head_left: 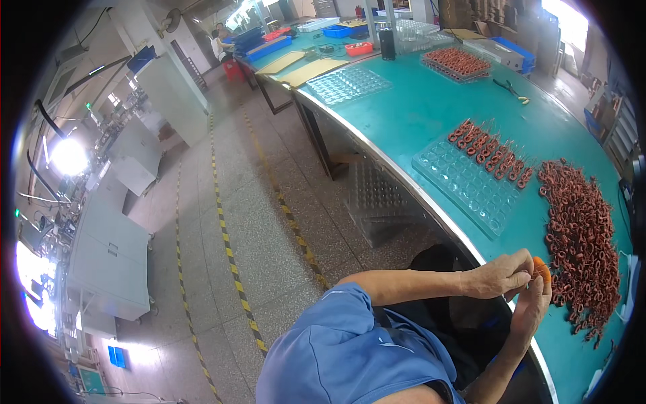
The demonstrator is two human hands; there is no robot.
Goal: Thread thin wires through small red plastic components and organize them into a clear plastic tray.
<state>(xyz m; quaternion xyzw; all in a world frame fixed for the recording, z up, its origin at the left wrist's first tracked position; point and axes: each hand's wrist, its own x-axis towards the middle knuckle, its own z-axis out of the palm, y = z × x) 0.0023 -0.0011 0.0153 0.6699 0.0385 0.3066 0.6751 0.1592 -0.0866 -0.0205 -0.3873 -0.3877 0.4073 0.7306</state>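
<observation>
My left hand reaches over the table's near edge, its fingers curled and pinched. Close against it, my right hand comes up from below with its fingers bent toward the same spot. Whatever is between the fingertips is mostly hidden. A bright orange rounded thing shows at the fingertips; I cannot tell if it is held or worn. Just beyond lies a large heap of reddish-brown wire-wound ring coils. Farther left, a clear plastic tray with round pockets bears rows of such coils along its far side.
The green-topped table also carries a filled coil tray, pliers, an empty clear tray, cardboard sheets and a red bin. Stacked trays stand beneath. Left is an aisle with striped floor tape and cabinets.
</observation>
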